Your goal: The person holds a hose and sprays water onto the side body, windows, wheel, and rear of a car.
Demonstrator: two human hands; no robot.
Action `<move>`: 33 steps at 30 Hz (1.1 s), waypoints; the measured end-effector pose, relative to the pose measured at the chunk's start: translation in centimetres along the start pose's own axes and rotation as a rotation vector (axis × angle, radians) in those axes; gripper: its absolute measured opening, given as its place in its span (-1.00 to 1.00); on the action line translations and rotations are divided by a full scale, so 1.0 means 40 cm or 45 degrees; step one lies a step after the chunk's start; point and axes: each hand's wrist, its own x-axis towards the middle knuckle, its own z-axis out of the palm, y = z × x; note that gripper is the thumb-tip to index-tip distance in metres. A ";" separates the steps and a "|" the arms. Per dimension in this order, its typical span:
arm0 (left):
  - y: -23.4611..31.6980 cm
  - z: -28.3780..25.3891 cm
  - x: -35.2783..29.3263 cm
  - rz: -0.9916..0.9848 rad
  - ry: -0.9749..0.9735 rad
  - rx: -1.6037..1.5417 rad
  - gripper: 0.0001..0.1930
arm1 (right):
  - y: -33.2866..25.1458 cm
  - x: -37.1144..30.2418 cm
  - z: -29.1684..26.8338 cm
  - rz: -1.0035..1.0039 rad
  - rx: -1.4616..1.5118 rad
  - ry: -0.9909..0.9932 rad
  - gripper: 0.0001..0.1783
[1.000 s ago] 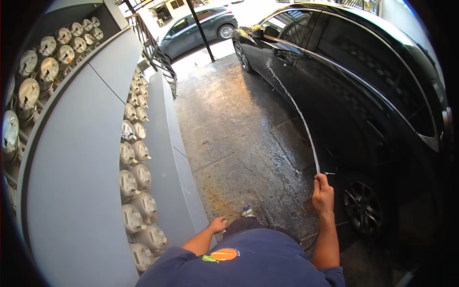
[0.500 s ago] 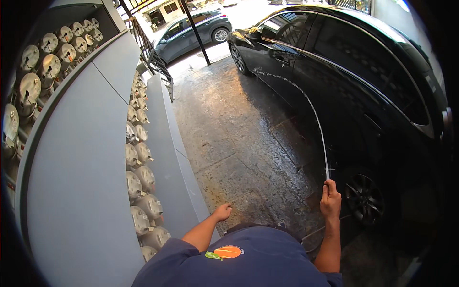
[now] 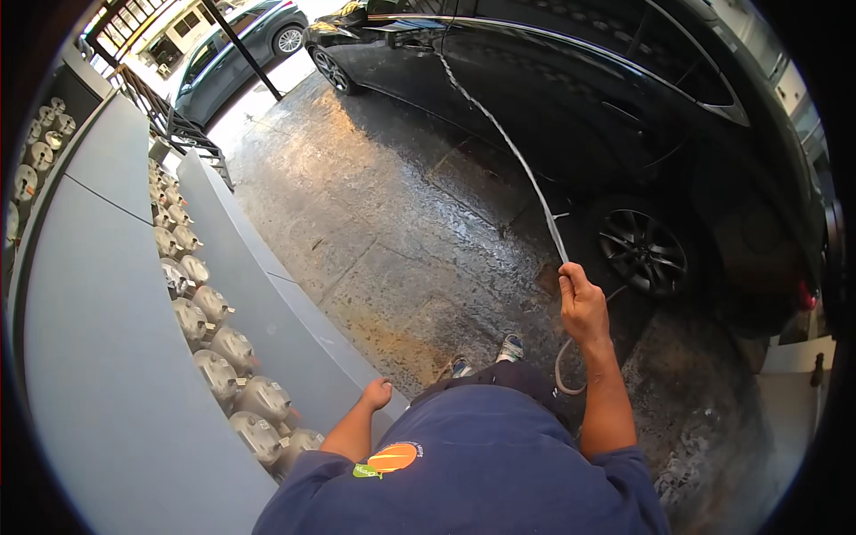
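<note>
My right hand (image 3: 584, 305) is closed round a thin grey hose (image 3: 559, 367), raised in front of me. Its lower part hangs in a loop beside my leg. From the hose end a stream of water (image 3: 526, 167) arcs forward and left onto the side of a black car (image 3: 526, 98), around its front door. A thin side spurt leaves the stream a little above my fingers. My left hand (image 3: 378, 392) is down at my left side, fingers curled, with nothing seen in it. It is nearest to the grey ledge.
Wet concrete floor (image 3: 357, 259) runs between the car and a grey ledge (image 3: 294, 308). Rows of metal meters (image 3: 214, 305) line the left wall. The car's rear wheel (image 3: 644, 252) is near on the right. A metal gate (image 3: 169, 116) and a grey car (image 3: 236, 62) stand beyond.
My view has turned to the right, bringing the rear wheel and my shoes into fuller view. The water now lands higher, around the front door. My right hand keeps its grip on the hose.
</note>
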 end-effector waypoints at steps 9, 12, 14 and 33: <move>0.156 -0.004 0.042 0.136 0.014 0.038 -0.52 | 0.007 -0.072 -0.011 0.024 -0.073 -0.085 -0.84; 0.211 0.014 0.034 0.176 0.016 0.009 -0.52 | 0.065 -0.087 -0.047 0.095 -0.066 -0.020 -0.85; 0.222 0.033 0.027 0.207 0.033 -0.029 -0.52 | 0.099 -0.108 -0.071 0.207 -0.051 -0.042 -0.85; 0.336 0.360 -0.193 0.263 0.000 0.152 -0.56 | 0.617 -0.406 -0.308 0.443 -0.111 0.055 -0.82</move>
